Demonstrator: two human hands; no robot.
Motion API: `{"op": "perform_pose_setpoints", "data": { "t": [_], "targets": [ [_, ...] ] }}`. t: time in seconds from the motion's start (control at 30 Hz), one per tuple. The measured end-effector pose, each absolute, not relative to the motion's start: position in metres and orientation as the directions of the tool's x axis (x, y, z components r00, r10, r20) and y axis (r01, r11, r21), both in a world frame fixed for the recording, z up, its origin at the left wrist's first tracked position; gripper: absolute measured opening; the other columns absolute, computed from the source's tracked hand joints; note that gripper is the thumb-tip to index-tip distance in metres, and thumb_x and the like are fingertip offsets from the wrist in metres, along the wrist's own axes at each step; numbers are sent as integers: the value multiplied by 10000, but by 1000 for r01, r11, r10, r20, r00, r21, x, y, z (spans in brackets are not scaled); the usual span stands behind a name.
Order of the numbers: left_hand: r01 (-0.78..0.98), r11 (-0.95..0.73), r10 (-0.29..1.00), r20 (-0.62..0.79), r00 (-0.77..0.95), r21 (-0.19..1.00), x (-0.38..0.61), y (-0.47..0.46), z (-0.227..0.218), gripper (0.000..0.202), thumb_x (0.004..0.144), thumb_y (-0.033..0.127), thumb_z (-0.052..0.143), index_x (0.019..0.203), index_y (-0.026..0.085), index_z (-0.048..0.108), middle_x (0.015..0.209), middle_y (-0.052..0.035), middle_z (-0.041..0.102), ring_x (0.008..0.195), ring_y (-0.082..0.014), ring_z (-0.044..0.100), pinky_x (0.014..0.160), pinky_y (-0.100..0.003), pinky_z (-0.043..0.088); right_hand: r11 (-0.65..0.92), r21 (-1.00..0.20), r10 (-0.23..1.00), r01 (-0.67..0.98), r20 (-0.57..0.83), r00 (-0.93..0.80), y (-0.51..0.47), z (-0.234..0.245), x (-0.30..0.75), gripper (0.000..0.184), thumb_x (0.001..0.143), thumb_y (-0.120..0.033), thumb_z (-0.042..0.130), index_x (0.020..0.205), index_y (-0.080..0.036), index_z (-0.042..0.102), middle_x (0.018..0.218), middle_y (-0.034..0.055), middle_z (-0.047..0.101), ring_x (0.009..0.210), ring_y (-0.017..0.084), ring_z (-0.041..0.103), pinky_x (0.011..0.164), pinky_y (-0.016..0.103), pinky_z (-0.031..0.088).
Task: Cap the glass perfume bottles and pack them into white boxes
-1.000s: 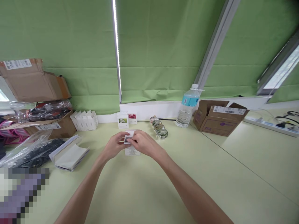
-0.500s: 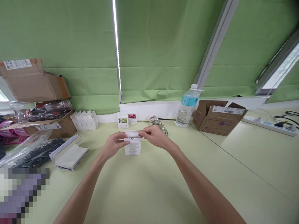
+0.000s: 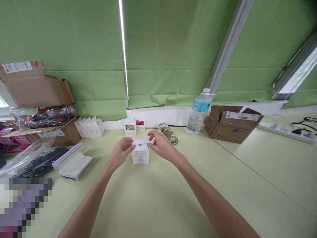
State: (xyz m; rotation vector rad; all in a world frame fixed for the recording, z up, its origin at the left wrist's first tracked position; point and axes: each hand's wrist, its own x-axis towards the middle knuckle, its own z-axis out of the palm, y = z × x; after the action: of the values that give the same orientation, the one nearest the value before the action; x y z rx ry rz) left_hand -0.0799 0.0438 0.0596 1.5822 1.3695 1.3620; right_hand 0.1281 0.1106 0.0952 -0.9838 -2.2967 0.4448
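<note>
The small white box (image 3: 140, 155) stood upright on the pale green table (image 3: 153, 198), caught between the two hands. The left hand (image 3: 121, 152) was curled against the box's upper left corner, its thumb and first fingers (image 3: 130, 144) closed lightly on that edge and the rest folded loosely beneath. The right hand (image 3: 159, 147) came in from the other side, its thumb and forefinger pinched on the right end of the top flap (image 3: 140, 142) and the remaining fingers spread a little and lifted clear. The flap lay nearly flat between the two sets of fingertips; I could not tell whether it was fully tucked in. The printed face of the box showed below them, towards the person.

Just beyond the right fingers lay a row of round glass pieces (image 3: 169, 134). Just behind the left fingertips, by the wall, stood two small picture boxes (image 3: 134, 126). Further out past the right hand were a water bottle (image 3: 198, 114) and an open cardboard box (image 3: 231, 127). Well off to the left of the left hand sat a white carton tray (image 3: 89, 128) and a stack of flat white sleeves (image 3: 74, 163).
</note>
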Motion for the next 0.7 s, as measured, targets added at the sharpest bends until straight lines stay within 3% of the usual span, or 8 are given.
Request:
{"op": "perform_pose_setpoints", "data": {
  "t": [0.07, 0.13, 0.33, 0.5, 0.7],
  "targets": [
    [274, -256, 946, 298, -124, 927, -77, 46, 58, 457, 791, 415, 612, 1169, 211, 457, 986, -71, 678, 851, -196, 660, 743, -319, 517, 676, -505, 732, 537, 375, -569, 111, 92, 127, 422, 828, -209, 546, 1245, -217, 480, 1074, 54, 625, 702, 124, 584, 670, 260, 433],
    [282, -272, 941, 315, -121, 920, -76, 47, 57, 501, 799, 404, 602, 1229, 224, 419, 979, -65, 674, 832, -187, 662, 736, -317, 522, 707, -477, 701, 523, 377, -605, 110, 92, 127, 373, 850, -178, 504, 1219, -220, 533, 1097, 59, 636, 740, 129, 593, 694, 255, 432],
    [453, -295, 929, 363, -68, 841, -80, 43, 64, 275, 798, 420, 593, 976, 219, 655, 1026, -42, 676, 922, -206, 647, 853, -342, 518, 763, -442, 625, 471, 320, -712, 103, 106, 133, 279, 875, -338, 505, 1048, -226, 693, 935, 49, 703, 759, 163, 601, 653, 247, 405],
    [466, -272, 956, 291, 31, 842, -84, 34, 72, 344, 807, 405, 594, 1108, 248, 652, 1158, -31, 651, 1018, -226, 626, 944, -385, 494, 739, -466, 646, 487, 284, -708, 96, 109, 133, 286, 870, -351, 518, 1026, -208, 710, 874, 62, 712, 752, 178, 604, 645, 249, 394],
    [476, -277, 952, 305, 20, 835, -83, 33, 72, 329, 792, 442, 608, 1062, 276, 693, 1198, -13, 638, 1138, -252, 567, 972, -391, 485, 737, -453, 647, 501, 262, -716, 95, 109, 135, 242, 852, -343, 553, 968, -224, 729, 801, 39, 716, 713, 179, 600, 641, 248, 405]
  ]
}}
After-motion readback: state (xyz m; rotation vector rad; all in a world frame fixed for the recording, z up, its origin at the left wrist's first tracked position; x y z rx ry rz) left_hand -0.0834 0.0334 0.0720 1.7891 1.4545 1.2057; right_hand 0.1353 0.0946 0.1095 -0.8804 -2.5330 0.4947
